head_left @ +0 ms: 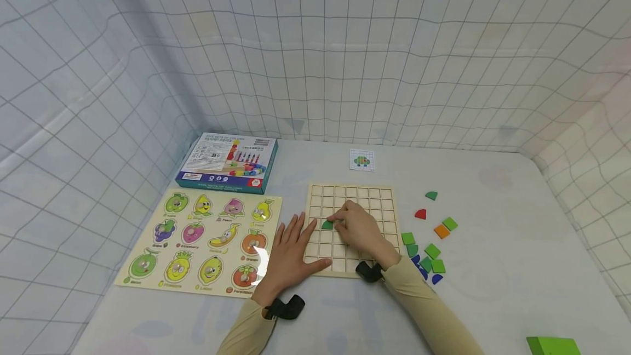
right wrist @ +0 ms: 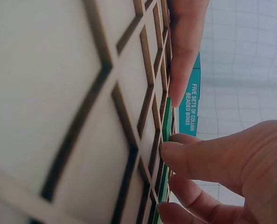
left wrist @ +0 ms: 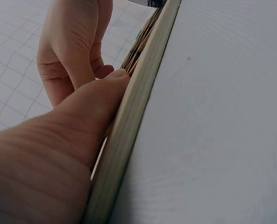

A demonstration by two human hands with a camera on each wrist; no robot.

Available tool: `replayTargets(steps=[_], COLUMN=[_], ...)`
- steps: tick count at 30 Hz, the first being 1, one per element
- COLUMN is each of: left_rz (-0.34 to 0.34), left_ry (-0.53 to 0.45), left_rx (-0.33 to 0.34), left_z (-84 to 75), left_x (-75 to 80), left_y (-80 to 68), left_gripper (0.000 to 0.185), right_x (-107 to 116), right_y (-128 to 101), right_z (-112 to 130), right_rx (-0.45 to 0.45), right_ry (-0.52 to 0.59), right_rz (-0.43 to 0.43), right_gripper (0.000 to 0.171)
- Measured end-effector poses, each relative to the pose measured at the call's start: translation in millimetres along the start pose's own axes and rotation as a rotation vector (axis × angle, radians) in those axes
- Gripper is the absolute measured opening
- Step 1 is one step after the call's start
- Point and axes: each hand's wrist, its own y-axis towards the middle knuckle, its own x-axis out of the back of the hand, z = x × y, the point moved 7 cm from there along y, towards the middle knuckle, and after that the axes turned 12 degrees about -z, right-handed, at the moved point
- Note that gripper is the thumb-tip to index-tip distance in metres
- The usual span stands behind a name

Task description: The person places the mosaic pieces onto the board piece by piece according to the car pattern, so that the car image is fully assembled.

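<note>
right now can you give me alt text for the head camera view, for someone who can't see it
A person's right hand presses a green piece into a wooden grid board while the left hand lies flat on the board's left edge. A fruit puzzle and a boxed bead set sit to the left, with loose coloured pieces to the right.

Left hand (head_left: 291, 253) lies flat, palm down, fingers straight and spread, thumb stretched out to the side. Right hand (head_left: 360, 229) arched, fingertips (right wrist: 173, 151) bent down and drawn together in a pinch. Both forearms reach forward in tan sleeves, black strap on each wrist
</note>
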Motion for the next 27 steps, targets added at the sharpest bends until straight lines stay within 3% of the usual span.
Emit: replayTargets(steps=[6,13,21,27], left_rz=[-0.017,-0.022,-0.011,-0.005], left_ry=[0.002,-0.002,-0.009,-0.010], left_rx=[-0.018,-0.020,-0.010,-0.007], left_z=[-0.7,-1.4,-1.3,0.2], left_x=[0.4,0.7,0.2,-0.8], left_y=[0.0,0.1,-0.2,-0.4], left_gripper=[0.092,0.092,0.091,0.092], right_x=[0,6,41,68], right_y=[-6,-17,-29,-41], right_z=[1,-1,-25,-60], right_rx=[0.031,0.004,-0.037,-0.099], right_ry=[-0.017,0.018,0.076,0.082], right_rz=[0.026,0.027,-0.076,-0.080], right_gripper=[0.023,0.024,0.010,0.011])
